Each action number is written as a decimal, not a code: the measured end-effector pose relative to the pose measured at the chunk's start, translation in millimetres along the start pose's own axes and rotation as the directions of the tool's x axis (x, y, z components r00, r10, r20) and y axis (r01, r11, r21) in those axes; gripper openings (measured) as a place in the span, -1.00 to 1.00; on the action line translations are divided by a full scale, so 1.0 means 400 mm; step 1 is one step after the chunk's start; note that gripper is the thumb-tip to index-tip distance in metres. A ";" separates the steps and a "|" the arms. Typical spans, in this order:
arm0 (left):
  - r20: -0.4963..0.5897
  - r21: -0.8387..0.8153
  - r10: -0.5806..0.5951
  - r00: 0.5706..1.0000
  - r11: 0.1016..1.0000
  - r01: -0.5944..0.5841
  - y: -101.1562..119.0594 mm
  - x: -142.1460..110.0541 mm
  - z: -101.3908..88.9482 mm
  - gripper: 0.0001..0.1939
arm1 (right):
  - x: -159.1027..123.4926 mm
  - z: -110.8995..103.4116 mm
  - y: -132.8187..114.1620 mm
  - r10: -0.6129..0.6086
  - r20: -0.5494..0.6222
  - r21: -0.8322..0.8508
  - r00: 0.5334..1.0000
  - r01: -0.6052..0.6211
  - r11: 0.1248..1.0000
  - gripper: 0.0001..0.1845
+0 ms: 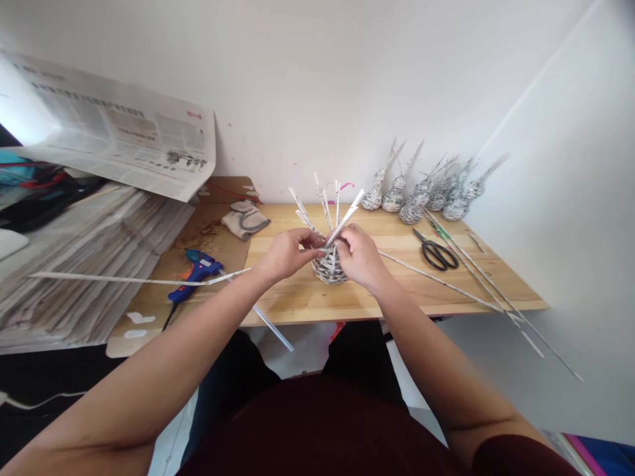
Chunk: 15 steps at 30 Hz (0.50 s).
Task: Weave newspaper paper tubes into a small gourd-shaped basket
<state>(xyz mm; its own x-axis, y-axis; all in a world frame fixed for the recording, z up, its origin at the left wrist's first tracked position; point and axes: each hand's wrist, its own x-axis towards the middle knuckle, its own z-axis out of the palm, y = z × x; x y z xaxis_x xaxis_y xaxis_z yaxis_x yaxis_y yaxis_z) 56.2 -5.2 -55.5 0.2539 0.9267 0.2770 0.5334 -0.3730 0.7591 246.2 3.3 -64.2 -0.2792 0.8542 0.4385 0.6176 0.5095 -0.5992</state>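
A small round basket [330, 270] woven from rolled newspaper strips stands on the wooden table between my hands. Several white paper stakes [325, 205] rise from its top and spread outward. My left hand [295, 251] pinches a paper strip at the basket's upper left rim. On the other side, my right hand [356, 254] has its thumb and fingers closed on the weaving at the rim, near a stake. One long paper strip [441, 281] runs out to the right from behind my right hand, and another [133, 280] reaches left past my left forearm.
Left are a blue glue gun [196, 274], a folded cloth [245, 219] and a stack of newspapers [99, 244] under an open sheet [133, 132]. Right are black scissors [436, 252], loose paper rods [489, 284] and several woven gourd shapes [414, 208] near the wall. The table's front edge [317, 320] is close.
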 end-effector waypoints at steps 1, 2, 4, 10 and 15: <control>0.019 -0.025 -0.002 1.000 1.000 0.002 -0.002 0.001 0.000 -0.73 | 0.000 0.000 0.002 -0.001 0.003 0.010 1.000 0.001 1.000 -0.78; 0.037 -0.041 0.002 0.999 0.999 0.000 -0.005 0.002 0.001 -0.72 | 0.000 0.001 0.003 -0.004 0.003 0.017 1.000 0.004 1.000 -0.78; 0.055 -0.050 0.010 0.998 0.999 -0.008 -0.012 0.004 0.003 -0.74 | 0.000 0.005 0.007 -0.015 -0.009 0.034 1.000 0.015 0.999 -0.80; 0.002 -0.016 -0.014 1.000 1.000 0.014 -0.016 -0.003 0.013 -0.80 | -0.023 0.009 0.012 0.045 -0.194 0.267 0.980 0.009 0.964 -0.89; -0.040 0.062 -0.051 0.998 0.997 0.054 0.019 -0.023 0.014 -0.84 | -0.091 -0.016 0.012 -0.002 -0.195 0.233 0.981 0.048 0.971 -0.90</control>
<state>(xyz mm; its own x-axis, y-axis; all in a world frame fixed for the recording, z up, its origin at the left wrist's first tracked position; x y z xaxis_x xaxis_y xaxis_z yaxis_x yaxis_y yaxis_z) 62.4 -16.9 -55.8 0.1938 0.9457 0.2610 0.5950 -0.3248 0.7352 264.0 -26.0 -78.8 -0.1316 0.8165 0.5622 0.4152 0.5604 -0.7166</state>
